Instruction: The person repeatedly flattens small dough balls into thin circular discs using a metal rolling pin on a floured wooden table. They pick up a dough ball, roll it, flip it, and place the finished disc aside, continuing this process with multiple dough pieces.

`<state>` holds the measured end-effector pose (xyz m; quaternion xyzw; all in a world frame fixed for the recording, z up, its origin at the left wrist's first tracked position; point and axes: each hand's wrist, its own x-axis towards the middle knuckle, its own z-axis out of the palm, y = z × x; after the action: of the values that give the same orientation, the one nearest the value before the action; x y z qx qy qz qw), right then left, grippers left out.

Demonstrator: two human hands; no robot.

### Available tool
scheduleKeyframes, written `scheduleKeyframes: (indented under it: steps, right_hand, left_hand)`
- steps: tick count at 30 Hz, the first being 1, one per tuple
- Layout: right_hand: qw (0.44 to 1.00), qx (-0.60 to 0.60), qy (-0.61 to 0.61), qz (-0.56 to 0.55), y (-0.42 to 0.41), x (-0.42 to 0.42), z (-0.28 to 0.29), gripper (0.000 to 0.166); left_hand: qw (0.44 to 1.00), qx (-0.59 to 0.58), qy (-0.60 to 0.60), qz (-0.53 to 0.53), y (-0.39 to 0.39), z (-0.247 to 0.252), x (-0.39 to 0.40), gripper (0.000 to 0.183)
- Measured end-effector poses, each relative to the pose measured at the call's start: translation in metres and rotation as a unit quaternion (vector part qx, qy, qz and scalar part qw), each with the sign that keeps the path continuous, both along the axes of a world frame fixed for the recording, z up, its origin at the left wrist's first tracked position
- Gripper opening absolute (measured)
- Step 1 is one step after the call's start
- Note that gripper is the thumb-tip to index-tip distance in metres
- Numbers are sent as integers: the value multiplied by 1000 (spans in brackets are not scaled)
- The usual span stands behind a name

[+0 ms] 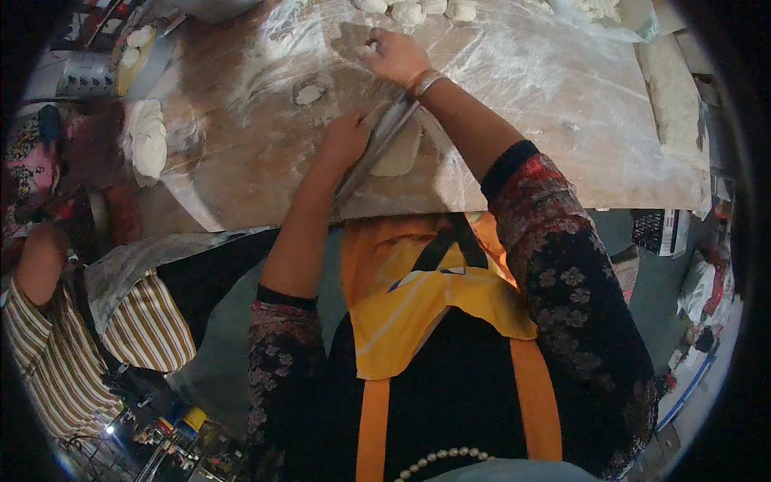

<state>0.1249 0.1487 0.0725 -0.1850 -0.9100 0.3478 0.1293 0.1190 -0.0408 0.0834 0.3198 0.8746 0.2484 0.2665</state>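
Observation:
Over the floured wooden board, my right hand (400, 59) is curled, with a small white bit (371, 47) of dough or flour pinched at its fingertips. My left hand (346, 137) is half closed, low over the board. A long, thin greyish rod (385, 134), perhaps a rolling pin, slants between my left hand and right wrist; blur hides whether the left fingers grip it. Beneath and to the right of the rod lies a flattened sheet of pale dough (399, 153). A small flat dough piece (309, 94) lies left of my hands.
Several dough balls (408, 12) sit at the far edge. A long dough piece (149, 138) lies at the left, beside a round tray (135, 66) with dough balls. A cloth-like covering (668, 90) runs along the right edge. A person in a striped shirt (66, 361) is close at left.

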Motion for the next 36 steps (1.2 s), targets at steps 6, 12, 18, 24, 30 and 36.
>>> scheduleKeyframes:
  steps: [6, 12, 18, 24, 30, 36]
  right_hand:
    - [973, -218, 56, -55, 5, 107, 2, 31]
    - [953, -274, 49, -117, -4, 163, -10, 27]
    - [1000, -21, -16, -6, 3, 23, 4, 38]
    - [989, -119, 84, -13, 8, 65, 1, 37]
    - [942, -307, 51, -121, -7, 179, -11, 30]
    - [989, -145, 40, 4, 11, 64, 1, 36]
  left_hand:
    - [996, -16, 71, -54, -4, -22, 1, 24]
    - [995, -1, -95, -7, -16, -16, 7, 34]
    - [999, 8, -48, -21, -13, -20, -11, 40]
    - [996, -55, 31, -58, -1, -7, -8, 30]
    - [998, 16, -20, 51, -19, -40, -13, 31]
    - [991, 25, -135, 11, -32, -36, -28, 36]
